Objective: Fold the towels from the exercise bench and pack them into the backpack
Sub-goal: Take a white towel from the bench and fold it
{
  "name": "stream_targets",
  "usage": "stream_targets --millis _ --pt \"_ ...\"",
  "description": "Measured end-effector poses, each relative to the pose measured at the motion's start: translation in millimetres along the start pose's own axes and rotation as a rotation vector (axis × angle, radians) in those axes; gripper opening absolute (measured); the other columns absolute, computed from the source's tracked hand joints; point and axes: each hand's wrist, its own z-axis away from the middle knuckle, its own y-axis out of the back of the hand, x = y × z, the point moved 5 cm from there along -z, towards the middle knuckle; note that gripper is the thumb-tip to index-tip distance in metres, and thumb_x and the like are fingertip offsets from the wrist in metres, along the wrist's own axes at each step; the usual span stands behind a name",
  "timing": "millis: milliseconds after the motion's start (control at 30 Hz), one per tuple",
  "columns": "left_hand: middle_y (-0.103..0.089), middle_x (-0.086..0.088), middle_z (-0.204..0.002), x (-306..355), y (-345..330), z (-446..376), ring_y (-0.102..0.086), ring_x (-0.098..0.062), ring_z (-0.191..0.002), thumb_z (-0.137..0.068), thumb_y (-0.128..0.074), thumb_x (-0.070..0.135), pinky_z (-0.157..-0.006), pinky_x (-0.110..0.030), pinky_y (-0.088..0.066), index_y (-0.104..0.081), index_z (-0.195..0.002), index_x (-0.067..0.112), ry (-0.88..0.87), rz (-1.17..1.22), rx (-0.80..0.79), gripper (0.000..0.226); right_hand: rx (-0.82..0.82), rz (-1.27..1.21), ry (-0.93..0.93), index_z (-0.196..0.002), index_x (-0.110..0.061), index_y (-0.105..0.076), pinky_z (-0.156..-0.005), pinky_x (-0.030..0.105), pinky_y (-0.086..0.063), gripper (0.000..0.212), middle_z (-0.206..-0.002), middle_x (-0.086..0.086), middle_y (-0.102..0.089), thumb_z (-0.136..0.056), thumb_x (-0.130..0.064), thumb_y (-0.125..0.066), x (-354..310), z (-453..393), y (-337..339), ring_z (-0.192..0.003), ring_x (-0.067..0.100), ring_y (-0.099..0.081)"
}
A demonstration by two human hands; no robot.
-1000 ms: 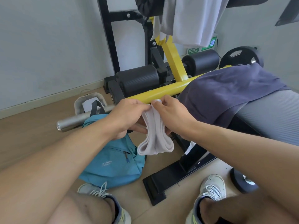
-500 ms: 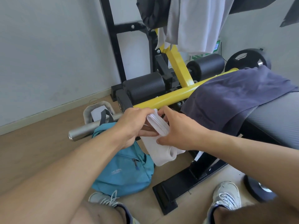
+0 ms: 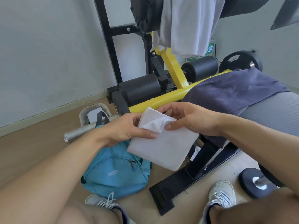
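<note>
Towel (image 3: 163,149), white, is pinched at its top edge by the left hand (image 3: 129,130) and right hand (image 3: 191,120), above the backpack (image 3: 116,172). Since a second ago its hanging loop has been flattened into a square; packing seems near. Its long axis runs 11 to 5 o'clock.

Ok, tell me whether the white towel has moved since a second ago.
Yes. The white towel hung narrow below the yellow bar; now it lies flatter and wider, held by both hands above the blue backpack.
</note>
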Motion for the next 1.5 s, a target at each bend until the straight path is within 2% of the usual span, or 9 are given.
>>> stream_targets --millis 133,267,500,667,733,1033,1133,1300,1500 --pt "-0.078 0.010 -0.108 8 -9 0 -0.072 -0.006 -0.101 -0.078 -0.083 0.028 -0.082 -0.022 -0.056 -0.072 -0.112 0.033 -0.035 -0.037 0.013 0.037 0.026 -0.052 -0.026 -0.125 -0.021 -0.066 -0.070 0.025 -0.056 0.036 -0.097 0.002 -0.068 -0.094 -0.004 -0.069 6 1 4 -0.085 0.015 -0.069" --pt "-0.079 -0.004 -0.103 9 -13 -2 -0.073 -0.016 -0.088 -0.084 -0.063 0.054 -0.085 -0.035 -0.056 -0.075 -0.109 0.023 0.016 0.062 0.082 0.042 -0.007 -0.041 -0.063 -0.126 -0.021 -0.066 -0.073 0.028 -0.058 0.034 -0.104 0.004 -0.071 -0.093 -0.013 -0.071 8 4 7 -0.093 0.020 -0.073" --pt "-0.076 -0.001 -0.099 5 -15 -4 -0.070 -0.018 -0.090 -0.103 -0.055 0.027 -0.080 -0.033 -0.053 -0.068 -0.113 0.020 0.052 0.140 0.009 0.018 -0.119 0.209 -0.204 -0.116 -0.019 -0.065 -0.070 0.024 -0.059 0.038 -0.104 -0.001 -0.076 -0.084 -0.026 -0.084 17 9 -2 -0.092 0.015 -0.076" --pt "-0.071 -0.017 -0.123 3 -12 -3 -0.065 -0.041 -0.114 -0.094 -0.068 0.040 -0.107 -0.056 -0.045 -0.072 -0.115 0.022 0.072 0.215 -0.010 0.029 -0.069 0.227 -0.177 -0.102 -0.010 -0.065 -0.054 0.018 -0.053 0.031 -0.084 -0.004 -0.076 -0.082 -0.025 -0.084 11 9 6 -0.073 0.009 -0.074" --pt "-0.075 -0.009 -0.119 1 -14 0 -0.069 -0.033 -0.114 -0.086 -0.074 0.050 -0.107 -0.053 -0.048 -0.073 -0.116 0.025 0.112 0.124 -0.049 0.039 -0.073 0.197 -0.167 -0.107 -0.004 -0.063 -0.050 0.017 -0.051 0.034 -0.082 -0.003 -0.075 -0.085 -0.021 -0.082 10 10 7 -0.069 0.009 -0.073" --pt "-0.079 -0.002 -0.111 -4 -19 -3 -0.075 -0.024 -0.102 -0.095 -0.066 0.036 -0.087 -0.043 -0.060 -0.068 -0.121 0.018 0.178 0.052 -0.059 0.032 0.003 0.319 -0.122 -0.108 -0.026 -0.068 -0.069 0.024 -0.060 0.029 -0.097 -0.007 -0.077 -0.084 -0.031 -0.083 17 7 15 -0.086 0.010 -0.076" --pt "-0.078 -0.001 -0.115 -8 -20 -4 -0.074 -0.023 -0.106 -0.098 -0.064 0.029 -0.087 -0.043 -0.061 -0.065 -0.125 0.022 0.196 0.115 -0.078 0.028 0.025 0.488 -0.072 -0.103 -0.031 -0.068 -0.064 0.018 -0.055 0.037 -0.090 -0.016 -0.076 -0.074 -0.037 -0.091 14 6 12 -0.078 0.001 -0.072" --pt "-0.072 -0.009 -0.128 -6 -16 -6 -0.070 -0.026 -0.115 -0.095 -0.063 0.011 -0.097 -0.043 -0.057 -0.062 -0.132 0.015 0.153 0.325 -0.100 0.038 0.092 0.614 0.038 -0.109 -0.030 -0.070 -0.080 0.031 -0.061 0.045 -0.100 -0.013 -0.074 -0.071 -0.037 -0.091 8 0 13 -0.089 0.004 -0.070" --pt "-0.077 -0.010 -0.108 -4 -6 -9 -0.076 -0.019 -0.085 -0.090 -0.055 -0.003 -0.064 -0.029 -0.062 -0.072 -0.116 0.015 0.190 0.602 -0.026 0.036 0.125 0.644 0.088 -0.126 -0.034 -0.067 -0.088 0.031 -0.055 0.036 -0.112 -0.015 -0.072 -0.091 -0.032 -0.076 1 0 16 -0.100 0.002 -0.065"
